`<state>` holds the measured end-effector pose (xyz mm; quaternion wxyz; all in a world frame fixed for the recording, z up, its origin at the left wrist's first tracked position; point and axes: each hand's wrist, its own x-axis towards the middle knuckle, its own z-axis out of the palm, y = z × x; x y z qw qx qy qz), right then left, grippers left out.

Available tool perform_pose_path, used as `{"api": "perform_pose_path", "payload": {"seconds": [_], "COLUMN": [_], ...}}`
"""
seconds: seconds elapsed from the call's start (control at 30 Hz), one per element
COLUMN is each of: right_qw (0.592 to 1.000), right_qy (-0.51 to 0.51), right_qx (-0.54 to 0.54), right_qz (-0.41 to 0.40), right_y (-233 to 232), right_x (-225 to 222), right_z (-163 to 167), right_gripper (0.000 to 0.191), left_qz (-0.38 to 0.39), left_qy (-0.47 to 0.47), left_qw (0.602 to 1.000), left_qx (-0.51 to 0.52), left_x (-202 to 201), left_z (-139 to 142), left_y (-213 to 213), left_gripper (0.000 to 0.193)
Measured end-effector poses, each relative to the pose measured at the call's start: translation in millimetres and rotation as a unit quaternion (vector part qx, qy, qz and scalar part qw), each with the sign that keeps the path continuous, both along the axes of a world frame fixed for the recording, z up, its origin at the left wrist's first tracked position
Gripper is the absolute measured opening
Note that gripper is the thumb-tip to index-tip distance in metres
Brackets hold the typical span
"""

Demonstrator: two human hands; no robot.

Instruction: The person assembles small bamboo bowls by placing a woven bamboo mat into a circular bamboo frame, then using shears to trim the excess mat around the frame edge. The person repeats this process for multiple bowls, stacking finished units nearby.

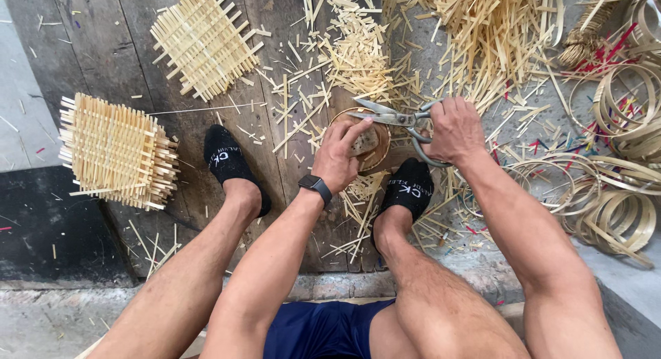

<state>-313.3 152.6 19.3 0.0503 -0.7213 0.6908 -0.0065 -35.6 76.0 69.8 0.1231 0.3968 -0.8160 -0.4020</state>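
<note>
Here, the left hand (341,156) is gripping a small round woven basket (365,144), fingers curled over its top and thumb at the near side, pinning it between the two black-socked feet. The right hand (451,129) is closed through the handles of the scissors (396,116), whose blades are lying only slightly parted, pointing left across the far rim of the basket, just beyond the left fingertips.

To trim well at this point, I judge it best to keep the blades flat along the rim and the left fingertips tucked below the cutting line (they are sitting very close to the steel), turning the basket a little at a time rather than twisting the wrist.

Counting what is lying about: one basket under the fingers, one pair of scissors, and two flat woven mats to the left of the left hand, one mat (205,40) well beyond it and a thicker stack-like one (117,152) far out to the side. To the right of the right hand, bamboo hoops (620,218) are lying in overlapping heaps; I am making out at least eight, but they cannot be counted exactly. Loose strips (492,28) are lying scattered beyond both hands, too many to count. A watch is sitting on the left wrist.
</note>
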Motion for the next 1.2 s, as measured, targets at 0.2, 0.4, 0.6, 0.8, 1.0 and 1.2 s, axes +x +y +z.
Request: {"api": "perform_pose_path", "payload": {"seconds": [0.2, 0.4, 0.6, 0.8, 1.0, 1.2], "right_qw": [0.986, 0.957, 0.959, 0.692, 0.672, 0.675], "right_qy": [0.013, -0.050, 0.012, -0.560, -0.607, -0.607], "right_qx": [0.164, 0.020, -0.077, 0.241, 0.188, 0.176], "right_qz": [-0.038, -0.286, -0.273, -0.386, -0.381, -0.382], "right_y": [14.8, 35.8, 37.7, 1.1, -2.0, -4.0], "right_x": [-27.6, -47.8, -16.0, 58.7, 61.6, 62.9], "right_z": [-12.1, -36.1, -31.5, -15.0, -29.1, -40.5], "right_gripper": [0.033, 0.043, 0.041, 0.030, 0.018, 0.015], "left_qz": [-0.032, 0.087, 0.207, 0.199, 0.252, 0.328], "left_qy": [-0.039, -0.033, -0.069, -0.045, 0.001, -0.013], "left_qw": [0.998, 0.995, 0.968, 0.950, 0.918, 0.892], "left_qx": [0.021, 0.038, 0.124, 0.234, 0.306, 0.309], "left_x": [3.6, -5.2, 0.0, -9.2, -25.4, -30.1], "left_z": [6.7, 13.1, -20.2, -67.9, -72.9, -71.2], "left_y": [-7.9, 4.9, -8.9, -52.1, -44.4, -39.7], "left_gripper": [0.086, 0.074, 0.056, 0.050, 0.028, 0.021]}}
